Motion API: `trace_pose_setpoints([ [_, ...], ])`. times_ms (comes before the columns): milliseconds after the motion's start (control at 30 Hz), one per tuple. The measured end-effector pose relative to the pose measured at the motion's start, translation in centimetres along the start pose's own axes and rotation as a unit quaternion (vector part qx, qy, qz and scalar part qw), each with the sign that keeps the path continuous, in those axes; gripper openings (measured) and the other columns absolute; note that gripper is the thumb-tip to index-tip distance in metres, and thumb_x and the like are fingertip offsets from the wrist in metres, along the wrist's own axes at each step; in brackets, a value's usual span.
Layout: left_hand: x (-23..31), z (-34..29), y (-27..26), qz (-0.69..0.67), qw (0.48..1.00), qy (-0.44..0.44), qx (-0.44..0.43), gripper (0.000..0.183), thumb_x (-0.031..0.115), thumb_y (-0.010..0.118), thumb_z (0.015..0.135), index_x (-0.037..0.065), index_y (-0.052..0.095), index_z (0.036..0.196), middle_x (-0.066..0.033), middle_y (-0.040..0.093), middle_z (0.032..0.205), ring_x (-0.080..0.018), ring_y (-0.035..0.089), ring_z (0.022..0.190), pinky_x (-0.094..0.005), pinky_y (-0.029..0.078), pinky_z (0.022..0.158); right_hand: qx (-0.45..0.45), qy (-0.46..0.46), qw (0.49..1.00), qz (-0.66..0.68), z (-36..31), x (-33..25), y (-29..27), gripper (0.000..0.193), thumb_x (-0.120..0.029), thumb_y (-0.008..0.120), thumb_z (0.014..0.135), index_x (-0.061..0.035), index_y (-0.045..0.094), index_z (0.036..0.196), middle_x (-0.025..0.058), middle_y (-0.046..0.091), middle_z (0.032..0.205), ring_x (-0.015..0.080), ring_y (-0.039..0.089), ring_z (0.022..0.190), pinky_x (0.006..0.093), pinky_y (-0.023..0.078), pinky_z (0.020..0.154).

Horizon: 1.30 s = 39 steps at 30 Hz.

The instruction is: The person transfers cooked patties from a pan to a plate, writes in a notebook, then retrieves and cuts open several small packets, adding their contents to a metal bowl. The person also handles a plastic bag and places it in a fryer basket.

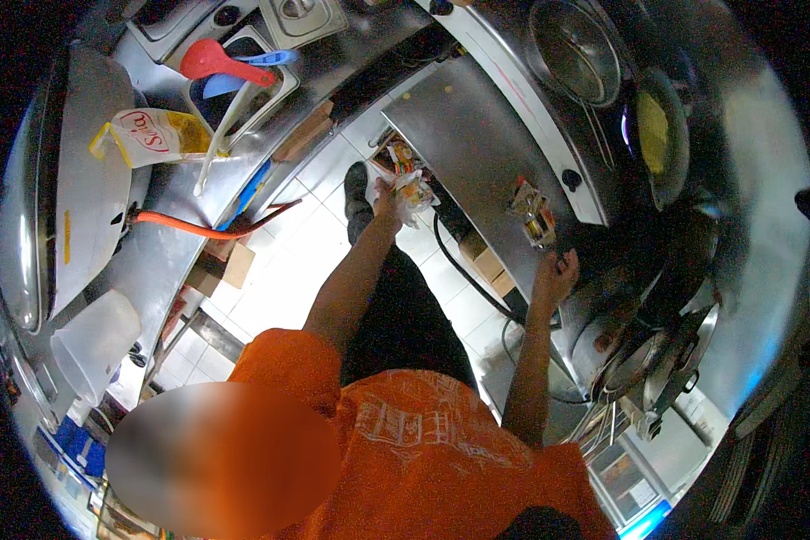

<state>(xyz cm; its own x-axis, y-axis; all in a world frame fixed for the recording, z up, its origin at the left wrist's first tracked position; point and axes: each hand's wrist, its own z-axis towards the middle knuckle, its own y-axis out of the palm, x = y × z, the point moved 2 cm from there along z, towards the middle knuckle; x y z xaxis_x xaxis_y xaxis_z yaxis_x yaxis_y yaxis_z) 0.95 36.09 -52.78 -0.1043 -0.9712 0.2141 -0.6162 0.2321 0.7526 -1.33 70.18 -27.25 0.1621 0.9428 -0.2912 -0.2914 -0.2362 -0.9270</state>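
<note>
Clear plastic bag (414,195) at upper centre: my left hand (386,200) curls round it, best kept firm and level. My right hand (558,275), half open, seemingly empty, is just below the packet (535,216) on the steel desk (463,117).

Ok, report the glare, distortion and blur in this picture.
Head view: the floor is overexposed white; bluish glare marks the metal surface at right; fisheye distortion bows edges near the rim; a blurred oval sits lower left; the plastic-wrapped item in the left hand lacks fine detail.
</note>
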Motion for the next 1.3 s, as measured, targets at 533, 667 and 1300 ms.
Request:
trace_pose_setpoints([
  [533, -3.4, 13.5, -8.0, 0.196, 0.978, -0.049, -0.049, 0.038, 0.051, 0.071, 0.092, 0.014, 0.071, 0.098, -0.0032, 0.064, 0.078, -0.0220, 0.062, 0.077, -0.0399, 0.050, 0.067, -0.366, -0.086, 0.894, 0.243, -6.8, -25.5, -2.8, 0.023, -0.007, 0.061, 0.099, 0.0007, 0.067, 0.119, 0.0178, 0.071, 0.111, 0.0270, 0.071, 0.094, 0.0377, 0.058, 0.080],
  [667, 2.4, 3.3, -8.7, 0.570, 0.820, -0.038, -0.025, 0.036, 0.045, 0.073, 0.091, 0.012, 0.070, 0.104, -0.0057, 0.066, 0.085, -0.0238, 0.065, 0.082, -0.0413, 0.053, 0.070, -0.310, -0.248, 0.875, 0.277, -1.3, -35.2, 0.9, 0.026, -0.007, 0.061, 0.100, -0.0002, 0.067, 0.125, 0.0186, 0.071, 0.112, 0.0282, 0.070, 0.097, 0.0386, 0.055, 0.081],
  [1300, 20.2, -20.5, -16.2, 0.838, 0.508, 0.185, 0.075, 0.052, 0.050, 0.073, 0.092, 0.005, 0.065, 0.117, -0.0118, 0.070, 0.090, -0.0280, 0.070, 0.076, -0.0435, 0.060, 0.070, -0.070, -0.429, 0.900, 0.013, 17.5, -60.3, 15.0, 0.041, -0.009, 0.059, 0.095, -0.0013, 0.062, 0.135, 0.0203, 0.060, 0.115, 0.0409, 0.061, 0.108, 0.0548, 0.051, 0.092],
])
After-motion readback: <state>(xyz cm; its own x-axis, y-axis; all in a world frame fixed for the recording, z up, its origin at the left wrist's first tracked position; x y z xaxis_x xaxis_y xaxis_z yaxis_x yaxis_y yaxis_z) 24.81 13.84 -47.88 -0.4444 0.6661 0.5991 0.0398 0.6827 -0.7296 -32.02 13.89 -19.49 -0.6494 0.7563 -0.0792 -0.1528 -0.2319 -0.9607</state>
